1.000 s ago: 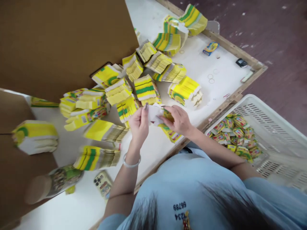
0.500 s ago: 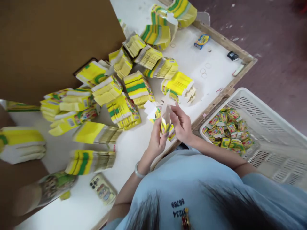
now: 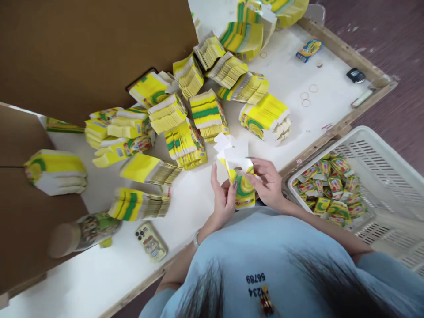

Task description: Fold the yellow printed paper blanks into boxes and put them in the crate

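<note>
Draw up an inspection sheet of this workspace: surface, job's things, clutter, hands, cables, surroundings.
Surface: white tabletop with a wooden edge.
Job's things: yellow-and-green carton with white flaps open at the top; stacks of flattened cartons spread across the table.
Clutter: phone in a patterned case, blue-and-yellow box, small black object, lidded jar.
Hands: left hand and right hand both hold the carton, one at each side.
Cables: nothing seen.
Surroundings: pale slotted basket holding small printed packs; brown cardboard; dark floor.
</note>
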{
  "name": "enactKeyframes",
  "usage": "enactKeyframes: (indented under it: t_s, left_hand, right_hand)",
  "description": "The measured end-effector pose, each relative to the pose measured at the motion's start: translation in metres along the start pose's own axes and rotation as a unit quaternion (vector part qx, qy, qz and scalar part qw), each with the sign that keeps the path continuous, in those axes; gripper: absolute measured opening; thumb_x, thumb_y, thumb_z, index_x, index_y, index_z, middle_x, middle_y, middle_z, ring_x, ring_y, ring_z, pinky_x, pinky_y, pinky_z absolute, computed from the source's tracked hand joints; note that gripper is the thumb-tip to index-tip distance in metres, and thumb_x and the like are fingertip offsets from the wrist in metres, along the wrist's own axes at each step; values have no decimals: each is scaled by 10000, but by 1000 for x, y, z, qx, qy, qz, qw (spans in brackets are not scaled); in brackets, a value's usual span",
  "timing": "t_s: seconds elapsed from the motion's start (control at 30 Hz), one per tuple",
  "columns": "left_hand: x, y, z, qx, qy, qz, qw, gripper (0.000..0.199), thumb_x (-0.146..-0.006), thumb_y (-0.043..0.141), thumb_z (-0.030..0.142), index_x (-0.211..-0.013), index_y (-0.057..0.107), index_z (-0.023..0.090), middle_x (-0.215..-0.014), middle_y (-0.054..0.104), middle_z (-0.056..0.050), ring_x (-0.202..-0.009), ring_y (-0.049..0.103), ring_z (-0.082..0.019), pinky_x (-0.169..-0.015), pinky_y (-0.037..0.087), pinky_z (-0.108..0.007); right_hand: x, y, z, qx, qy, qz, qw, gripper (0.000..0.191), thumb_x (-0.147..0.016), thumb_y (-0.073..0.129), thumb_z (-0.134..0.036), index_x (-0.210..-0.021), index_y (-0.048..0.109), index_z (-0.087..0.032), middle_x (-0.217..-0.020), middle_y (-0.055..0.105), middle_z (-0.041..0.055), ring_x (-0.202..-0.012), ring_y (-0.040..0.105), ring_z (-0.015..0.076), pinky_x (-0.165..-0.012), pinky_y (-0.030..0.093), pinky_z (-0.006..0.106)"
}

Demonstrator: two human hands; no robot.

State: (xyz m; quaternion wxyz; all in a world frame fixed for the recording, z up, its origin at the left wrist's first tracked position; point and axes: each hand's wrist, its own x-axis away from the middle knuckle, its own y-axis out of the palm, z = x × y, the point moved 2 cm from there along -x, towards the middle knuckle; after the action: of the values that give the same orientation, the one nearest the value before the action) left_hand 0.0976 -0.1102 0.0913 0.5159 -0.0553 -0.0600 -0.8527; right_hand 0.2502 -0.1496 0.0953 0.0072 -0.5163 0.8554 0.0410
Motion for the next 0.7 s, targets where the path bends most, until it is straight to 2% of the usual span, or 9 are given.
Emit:
enactKeyframes:
  t_s: [0.07,0.13,0.23,0.3,0.37,0.43,0.53,0.6,0.7]
  left_hand:
    - [6,-4,-3,4,-23,-43,999,790,-992,566,642,-1616,207,317,-883,741,-37,-632,691,-174,-596,565,-306]
    - [9,-7,-2,8,-53,-96,994,653,-989,601,606,-1518,378,295,-819,720,-20,-587,653,-159,-559,529,-282]
    - [8,-7,4,12,-41,-127,991,372,-995,619,551,-1206,595,246,-920,738,-57,-768,703,-184,-687,565,-293]
    - [6,-5,8,16,-7,-102,995,345,-1006,603,549,-1159,622,240,-1004,744,-71,-874,711,-188,-779,575,-302]
    - [6,-3,9,20,0,-70,997,443,-1018,565,578,-1328,594,263,-1001,753,-60,-815,699,-164,-744,567,-280]
    - [6,-2,9,22,-15,-73,997,603,-1020,475,664,-1460,556,260,-990,774,-73,-707,674,-150,-629,543,-255]
    - [5,-4,11,-9,-27,-107,994,683,-1007,416,720,-1364,700,213,-1064,806,-127,-730,708,-184,-604,564,-275]
    - [3,-7,14,-42,-20,-102,994,578,-992,528,662,-1264,773,215,-1124,812,-131,-855,750,-224,-719,613,-311]
    - [0,-10,19,-64,-13,-86,994,464,-970,627,582,-1197,801,217,-1127,816,-120,-923,762,-235,-805,626,-330]
  right_hand:
    - [2,-6,-1,6,16,-50,999,347,-949,703,-506,-1171,679,-240,-1085,785,65,-853,741,160,-793,609,292]
    - [3,-12,-3,14,50,-104,993,313,-972,664,-521,-1036,702,-217,-882,762,26,-711,693,139,-676,581,258]
    - [7,-19,-4,65,54,-122,989,369,-1006,609,-520,-808,639,-210,-700,654,-12,-604,615,119,-579,525,231]
    - [9,-24,-4,96,7,-86,992,295,-1021,600,-473,-888,659,-217,-787,699,11,-666,666,139,-623,565,253]
    - [11,-30,-3,123,-68,-71,988,235,-1037,583,-413,-1149,688,-235,-957,780,58,-834,755,184,-762,630,315]
    - [12,-34,-4,151,-152,-125,969,333,-1027,610,-414,-1314,675,-259,-1084,817,87,-989,788,211,-884,646,357]
    - [12,-39,-9,155,-203,-234,938,424,-923,732,-547,-1231,753,-257,-1220,802,118,-1129,776,257,-959,646,392]
    - [11,-40,-14,136,-128,-249,950,481,-891,769,-550,-1256,735,-240,-1299,763,143,-1129,774,268,-914,663,398]
    - [11,-36,-19,69,70,-255,962,561,-930,745,-379,-1441,559,-240,-1144,788,102,-877,793,195,-703,664,309]
